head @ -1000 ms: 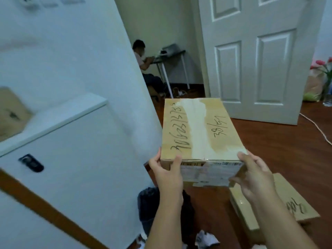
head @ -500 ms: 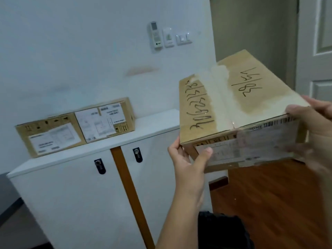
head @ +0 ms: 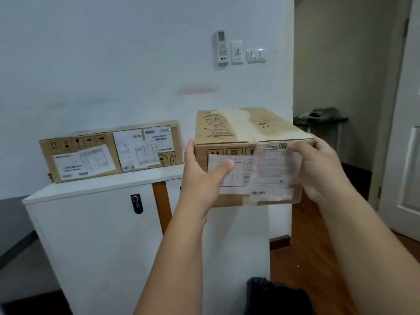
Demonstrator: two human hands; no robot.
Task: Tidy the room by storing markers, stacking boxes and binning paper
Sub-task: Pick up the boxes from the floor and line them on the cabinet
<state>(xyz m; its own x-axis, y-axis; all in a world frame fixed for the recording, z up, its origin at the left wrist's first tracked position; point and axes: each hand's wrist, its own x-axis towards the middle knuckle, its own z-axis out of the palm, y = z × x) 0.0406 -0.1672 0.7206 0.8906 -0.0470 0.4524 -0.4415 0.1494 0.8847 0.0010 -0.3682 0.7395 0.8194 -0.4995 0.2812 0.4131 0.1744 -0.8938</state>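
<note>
Held box: a rectangular brown cardboard box (head: 247, 142), matte, with crisp edges; a wide strip of pale tape runs along its top, with black handwritten marker scrawl on either side of the tape.
Near face: a white shipping label under a glossy, wrinkled plastic sleeve, plus printed black handling symbols and a barcode.
Where it is: up in the air in front of the white cabinet (head: 95, 228), at about the height of the tabletop (head: 95, 187), to the right of the stored box.
Left hand (head: 200, 176): grip clamped on the box's left end, thumb pressed flat on the label, fingers wrapped round the side.
Right hand (head: 318, 169): grip clamped on the box's right end, fingers over the top edge.
Stored box: one longer, lower cardboard box (head: 111, 151) lying on the tabletop against the wall, its front covered in white labels.
Count: two boxes, two hands.
Cabinet: smooth white doors, an orange-brown strip between them, one black lock (head: 136, 203) visible.
Wall: a white remote (head: 221, 47) in a holder beside two switch plates.
Floor: reddish wood planks.
</note>
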